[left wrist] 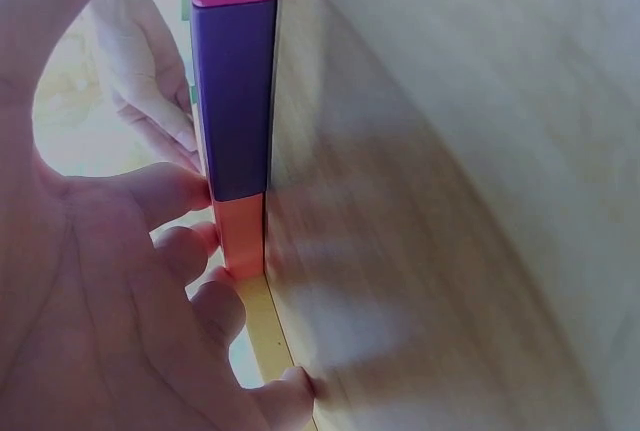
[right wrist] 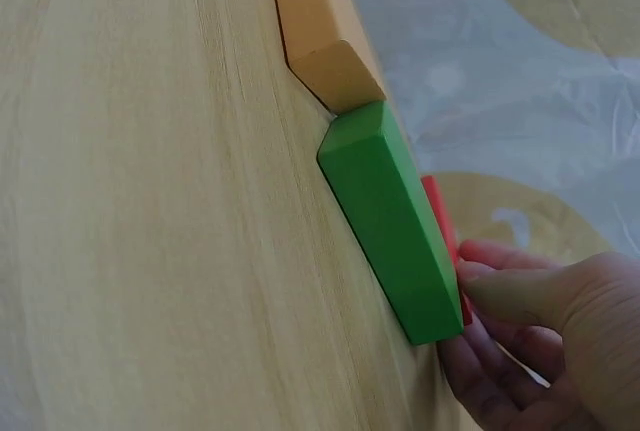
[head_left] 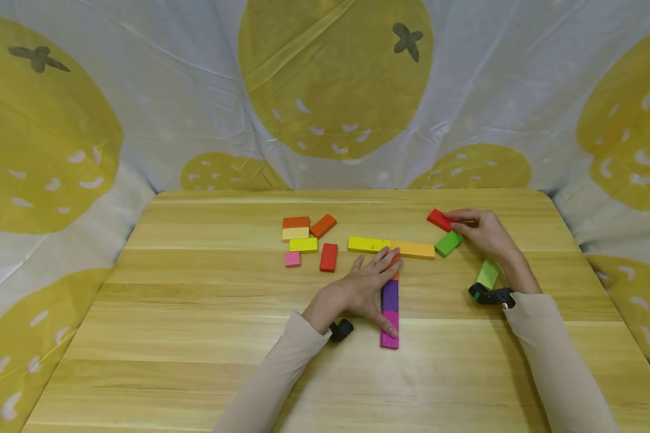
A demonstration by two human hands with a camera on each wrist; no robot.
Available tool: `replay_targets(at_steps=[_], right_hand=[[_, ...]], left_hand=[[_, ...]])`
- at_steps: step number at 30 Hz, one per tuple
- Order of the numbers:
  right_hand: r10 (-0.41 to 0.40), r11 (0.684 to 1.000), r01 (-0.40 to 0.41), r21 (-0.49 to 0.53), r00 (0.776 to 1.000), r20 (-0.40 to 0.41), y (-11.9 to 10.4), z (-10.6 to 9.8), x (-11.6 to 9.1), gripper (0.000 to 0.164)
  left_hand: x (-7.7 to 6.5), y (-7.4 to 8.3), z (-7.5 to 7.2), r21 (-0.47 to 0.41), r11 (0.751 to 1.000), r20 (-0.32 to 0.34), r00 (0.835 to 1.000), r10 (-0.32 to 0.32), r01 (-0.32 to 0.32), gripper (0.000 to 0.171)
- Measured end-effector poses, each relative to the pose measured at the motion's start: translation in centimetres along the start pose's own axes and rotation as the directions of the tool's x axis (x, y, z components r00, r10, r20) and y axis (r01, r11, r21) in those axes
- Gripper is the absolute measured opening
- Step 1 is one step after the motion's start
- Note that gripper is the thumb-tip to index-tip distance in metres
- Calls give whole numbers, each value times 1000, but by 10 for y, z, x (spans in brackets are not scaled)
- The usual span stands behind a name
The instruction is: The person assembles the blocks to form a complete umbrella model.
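Observation:
My left hand (head_left: 357,291) spreads over a column of blocks, its thumb on the magenta block (head_left: 387,342) and its other fingertips around the orange block (head_left: 395,275). Between them lies a purple block (head_left: 390,296). A yellow block (head_left: 369,244) and a light orange block (head_left: 414,250) form a row across the column's far end. At the right, my right hand (head_left: 484,234) pinches a red block (head_left: 437,219) by its near end. In the right wrist view, a green block (right wrist: 385,231) stands beside the red one, close to the light orange block's end.
A light green block (head_left: 488,273) lies under the right wrist. Left of the row are several loose blocks, among them a red block (head_left: 328,257), an orange block (head_left: 323,225) and a small pink block (head_left: 292,259). Patterned cloth (head_left: 195,90) hangs behind the wooden table (head_left: 168,300).

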State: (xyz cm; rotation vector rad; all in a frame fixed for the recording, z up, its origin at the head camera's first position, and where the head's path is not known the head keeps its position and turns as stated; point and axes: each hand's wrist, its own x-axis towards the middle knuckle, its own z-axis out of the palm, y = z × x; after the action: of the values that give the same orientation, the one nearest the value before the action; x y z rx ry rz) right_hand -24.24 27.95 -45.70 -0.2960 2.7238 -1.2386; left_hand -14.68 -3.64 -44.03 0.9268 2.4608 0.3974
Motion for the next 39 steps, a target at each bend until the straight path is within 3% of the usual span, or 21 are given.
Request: replay_targets(at_steps=[12,18,23,31,35,37,39], right_hand=[[-12,1000,12,3,1000,-3,-1,-1,-3,36],[22,1000,-23,18,999,46,1,-6,-8,43],[28,999,-31,24,995,96,8,-17,-25,49],[-56,998,53,32,994,97,25,-28,-67,47],[-113,991,103,88,988,108,35,-31,-82,46],[-211,970,189,150,967,143,42,-32,-87,48],[-317,937,279,209,931,180,49,-32,-89,53]], left_hand=[[1,0,0,4,1000,7,1000,0,0,142],[1,1,-1,2,1000,7,1000,3,-3,142],[0,1,-1,6,1000,6,1000,-3,3,142],[0,1,-1,-1,1000,5,1000,-6,6,141],[-1,1,-1,-12,1000,0,1000,-2,2,141],[-1,1,-1,-16,1000,0,1000,3,-3,141],[-3,0,-1,-16,1000,0,1000,6,-6,141]])
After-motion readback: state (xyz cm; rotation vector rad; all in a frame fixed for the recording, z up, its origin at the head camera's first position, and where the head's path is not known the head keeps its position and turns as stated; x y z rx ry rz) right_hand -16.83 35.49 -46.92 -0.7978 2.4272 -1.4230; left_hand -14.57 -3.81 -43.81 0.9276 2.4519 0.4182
